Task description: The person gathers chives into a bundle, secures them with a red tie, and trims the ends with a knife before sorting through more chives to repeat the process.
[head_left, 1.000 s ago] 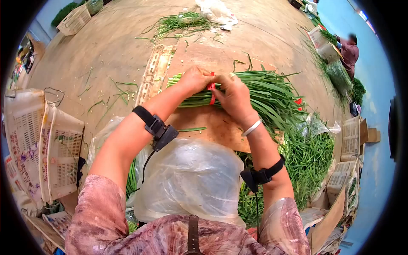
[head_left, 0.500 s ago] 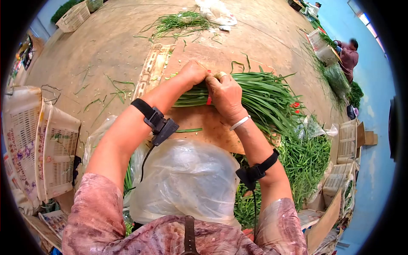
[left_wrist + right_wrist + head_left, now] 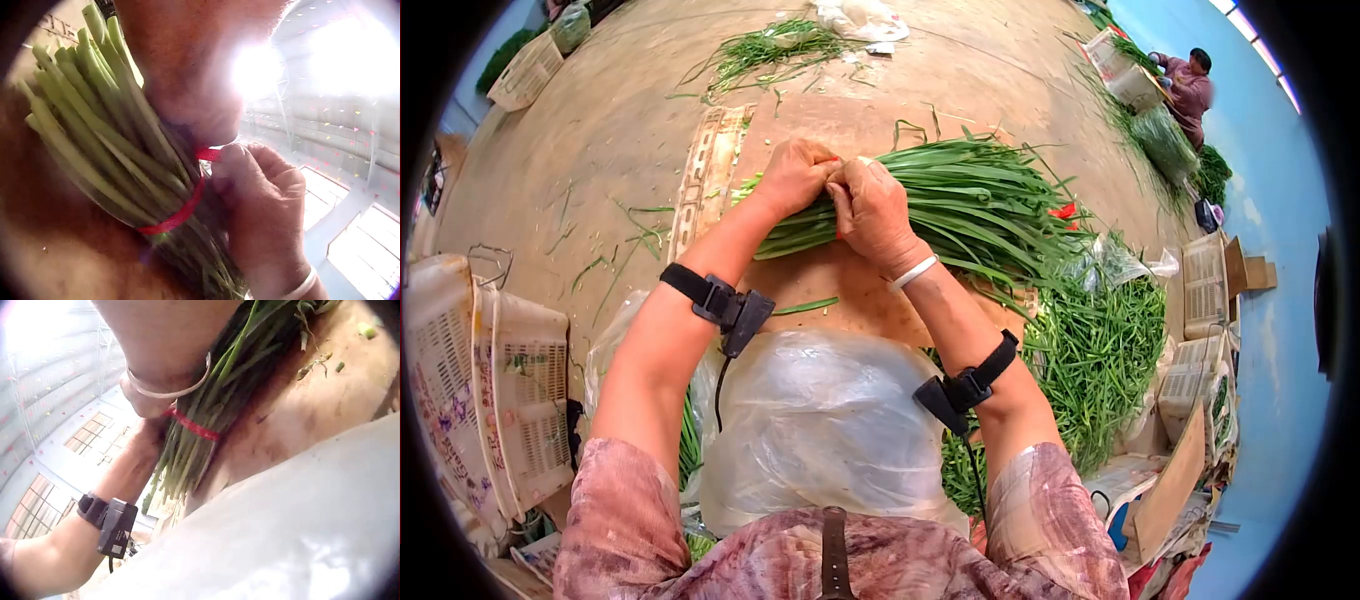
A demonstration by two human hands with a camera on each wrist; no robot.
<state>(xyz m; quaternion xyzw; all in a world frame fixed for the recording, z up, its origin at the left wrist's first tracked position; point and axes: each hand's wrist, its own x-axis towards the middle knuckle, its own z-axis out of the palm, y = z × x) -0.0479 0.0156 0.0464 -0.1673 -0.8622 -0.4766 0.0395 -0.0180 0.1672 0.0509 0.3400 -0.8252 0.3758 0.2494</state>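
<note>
A bunch of long green garlic chives (image 3: 970,200) lies across a brown board, pale cut stems to the left and leaves fanning right. A red tie (image 3: 178,215) circles the stems. Over the top of the bunch my left hand (image 3: 793,178) and right hand (image 3: 878,212) meet, fingers curled. In the left wrist view the right thumb and fingers pinch an end of the red tie at the bunch's side. The left fingers curl in right beside that end; their tips are hidden. The right wrist view shows the red tie (image 3: 199,429) snug around the stems.
Loose chives (image 3: 1090,370) heap at the right, near a plastic sheet (image 3: 820,430) over the lap. White crates (image 3: 520,390) stand at left; more chives (image 3: 770,55) lie on the floor ahead. Another person (image 3: 1190,95) works far right.
Both hands have drawn together over the tie, covering most of the red band that showed earlier. The right fingers have curled in tighter. The head view has swung, shifting everything left.
</note>
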